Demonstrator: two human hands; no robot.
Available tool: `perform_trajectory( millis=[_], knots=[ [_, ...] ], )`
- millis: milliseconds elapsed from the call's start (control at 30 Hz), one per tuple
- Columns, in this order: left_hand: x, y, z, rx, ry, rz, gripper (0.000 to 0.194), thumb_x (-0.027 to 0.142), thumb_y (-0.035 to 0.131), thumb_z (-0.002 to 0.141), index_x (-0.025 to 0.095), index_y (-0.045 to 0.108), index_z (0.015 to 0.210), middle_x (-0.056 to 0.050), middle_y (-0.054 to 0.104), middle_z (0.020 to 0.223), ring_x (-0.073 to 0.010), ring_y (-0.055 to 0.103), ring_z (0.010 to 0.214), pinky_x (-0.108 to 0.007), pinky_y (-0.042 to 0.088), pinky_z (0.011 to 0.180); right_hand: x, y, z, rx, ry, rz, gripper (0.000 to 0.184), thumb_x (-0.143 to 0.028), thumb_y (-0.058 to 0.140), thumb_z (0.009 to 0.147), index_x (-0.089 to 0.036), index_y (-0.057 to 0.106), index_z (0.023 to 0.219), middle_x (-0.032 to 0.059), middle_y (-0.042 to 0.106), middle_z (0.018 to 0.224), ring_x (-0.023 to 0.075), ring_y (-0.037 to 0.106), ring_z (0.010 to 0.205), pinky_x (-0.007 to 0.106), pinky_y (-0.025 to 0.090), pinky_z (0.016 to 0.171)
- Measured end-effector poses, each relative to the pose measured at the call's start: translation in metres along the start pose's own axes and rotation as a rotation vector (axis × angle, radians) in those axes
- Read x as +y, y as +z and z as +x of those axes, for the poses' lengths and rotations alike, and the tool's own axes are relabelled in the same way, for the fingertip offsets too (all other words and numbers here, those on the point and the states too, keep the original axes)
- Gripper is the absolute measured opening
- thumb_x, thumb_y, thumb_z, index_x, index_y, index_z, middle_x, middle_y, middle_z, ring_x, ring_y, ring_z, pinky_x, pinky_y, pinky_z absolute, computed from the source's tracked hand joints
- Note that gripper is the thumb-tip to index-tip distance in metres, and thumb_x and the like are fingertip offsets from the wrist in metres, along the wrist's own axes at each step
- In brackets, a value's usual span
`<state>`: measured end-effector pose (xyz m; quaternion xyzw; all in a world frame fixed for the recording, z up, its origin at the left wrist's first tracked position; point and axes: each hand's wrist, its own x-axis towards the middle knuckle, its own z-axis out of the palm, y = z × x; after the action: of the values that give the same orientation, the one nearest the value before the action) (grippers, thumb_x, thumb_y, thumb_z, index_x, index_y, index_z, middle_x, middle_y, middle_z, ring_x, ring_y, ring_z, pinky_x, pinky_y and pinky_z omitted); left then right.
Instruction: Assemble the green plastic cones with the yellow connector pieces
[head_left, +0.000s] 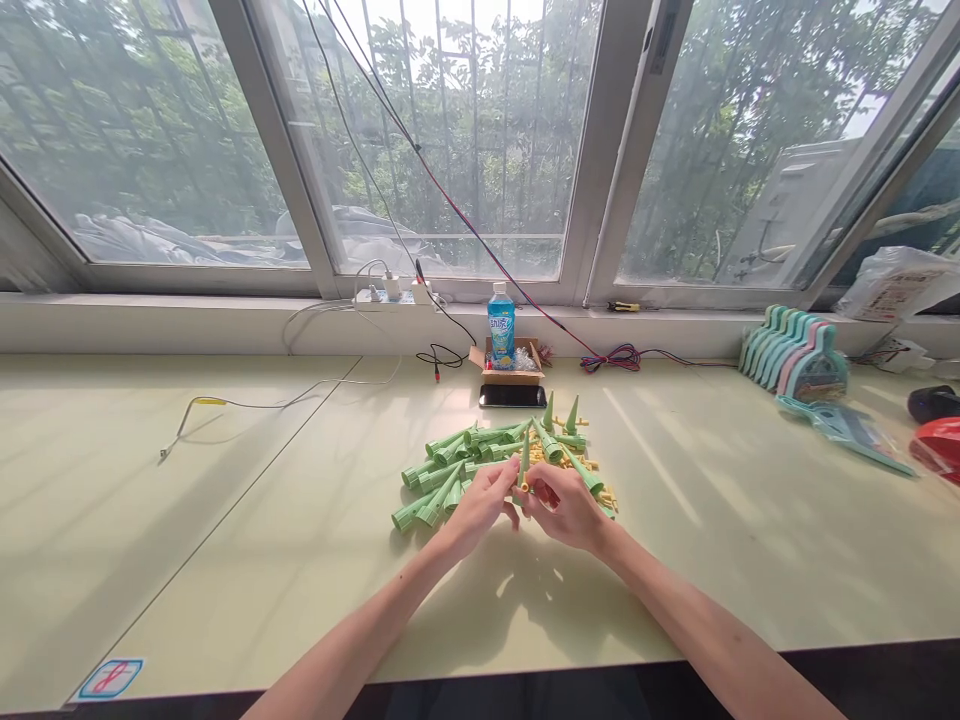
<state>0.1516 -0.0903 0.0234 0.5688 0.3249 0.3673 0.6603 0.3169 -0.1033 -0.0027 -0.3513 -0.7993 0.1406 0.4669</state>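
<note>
My left hand (482,502) pinches a light green plastic cone (525,446), its pointed tip upward. My right hand (568,503) meets it from the other side, fingers closed on a small yellow plastic piece (526,487) at the cone's lower front. Whether the piece sits in the cone or only against it, I cannot tell. Several loose green cones (444,470) lie in a heap behind and left of my left hand. Beyond my right hand are more cones and a pile of small yellow pieces (582,461), partly covered.
Behind the heap lie a black phone (513,397) and an open cardboard box (512,378) beside a blue bottle (501,328). Coiled cables (616,358) rest near the window sill. Pastel plastic dustpans (799,355) stand at right; a thin wire (247,404) stretches across the left.
</note>
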Motion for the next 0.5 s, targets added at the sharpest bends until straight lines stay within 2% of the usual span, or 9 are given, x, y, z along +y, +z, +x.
perform_trajectory(
  millis=[267, 500],
  knots=[
    [0.0012, 0.0006, -0.0007, 0.040, 0.008, -0.016, 0.049, 0.060, 0.058, 0.089, 0.012, 0.066, 0.086, -0.006, 0.064, 0.069, -0.0155, 0.060, 0.060, -0.022, 0.048, 0.044, -0.0006, -0.0011, 0.0012, 0.006, 0.007, -0.014, 0.011, -0.017, 0.054, 0.088, -0.021, 0.049, 0.079, -0.0075, 0.037, 0.059, 0.0083, 0.033, 0.050, 0.021, 0.029, 0.049],
    [-0.0006, 0.0002, -0.0013, 0.027, 0.015, -0.007, 0.049, 0.060, 0.054, 0.090, 0.013, 0.067, 0.088, -0.007, 0.067, 0.071, -0.0168, 0.062, 0.060, -0.024, 0.048, 0.045, 0.0005, -0.0010, 0.0018, 0.023, -0.003, -0.012, 0.011, -0.018, 0.055, 0.088, -0.021, 0.050, 0.079, -0.0073, 0.037, 0.058, 0.0083, 0.032, 0.050, 0.021, 0.029, 0.048]
  ],
)
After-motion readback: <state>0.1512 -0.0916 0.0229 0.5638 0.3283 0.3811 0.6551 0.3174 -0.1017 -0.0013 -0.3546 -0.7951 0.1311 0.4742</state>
